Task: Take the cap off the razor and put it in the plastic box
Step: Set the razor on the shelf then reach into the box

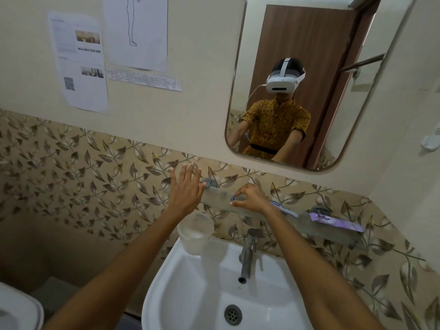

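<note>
Razor (284, 209) lies on the glass shelf (219, 194) fixed to the leaf-patterned wall above the sink (190, 294), its blue-and-white handle showing to the right of the right wrist and its head end hidden under the right hand (251, 197). That hand curls over the shelf with thumb and forefinger pinched on a small blue-and-white piece at the front of the shelf; whether this is the razor's head or its cap cannot be told. The pinch suits a small, light part that needs a fine grip more than force. The left hand (185, 189) hovers beside it, fingers spread flat and holding nothing, its tips near the wall and the shelf's left bracket, probably ready to steady the shelf or take the razor. The plastic box (195, 232), a clear round tub, stands on the sink's back rim just below the shelf and under the left wrist, so a freed cap needs only a short drop. A purple packet (338, 222) rests at the shelf's right end, well apart from both hands.
</note>
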The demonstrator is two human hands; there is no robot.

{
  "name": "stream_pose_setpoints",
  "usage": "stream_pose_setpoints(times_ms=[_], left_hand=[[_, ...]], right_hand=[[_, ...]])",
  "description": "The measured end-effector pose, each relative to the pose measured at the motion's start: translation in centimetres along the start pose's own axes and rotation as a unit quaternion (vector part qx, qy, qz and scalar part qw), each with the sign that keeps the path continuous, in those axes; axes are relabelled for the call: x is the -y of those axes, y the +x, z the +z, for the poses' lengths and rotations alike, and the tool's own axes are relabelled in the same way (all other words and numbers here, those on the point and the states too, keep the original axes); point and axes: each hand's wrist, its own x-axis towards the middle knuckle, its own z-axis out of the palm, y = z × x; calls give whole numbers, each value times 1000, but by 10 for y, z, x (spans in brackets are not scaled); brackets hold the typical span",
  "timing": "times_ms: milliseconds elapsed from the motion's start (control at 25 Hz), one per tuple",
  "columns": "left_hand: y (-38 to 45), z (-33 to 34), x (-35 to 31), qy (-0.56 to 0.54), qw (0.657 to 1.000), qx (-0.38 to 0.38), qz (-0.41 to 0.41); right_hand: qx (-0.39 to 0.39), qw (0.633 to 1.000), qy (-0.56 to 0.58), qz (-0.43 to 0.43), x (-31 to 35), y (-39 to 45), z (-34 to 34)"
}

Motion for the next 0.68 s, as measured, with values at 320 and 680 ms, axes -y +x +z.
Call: stream_pose_setpoints(times_ms=[320,680], left_hand=[[-33,1,54,1,998,34,-57],[-182,21,185,-1,969,149,-198]], right_hand=[[-74,995,-53,-33,42,4,-16],[-16,990,-28,-139,193,8,107]])
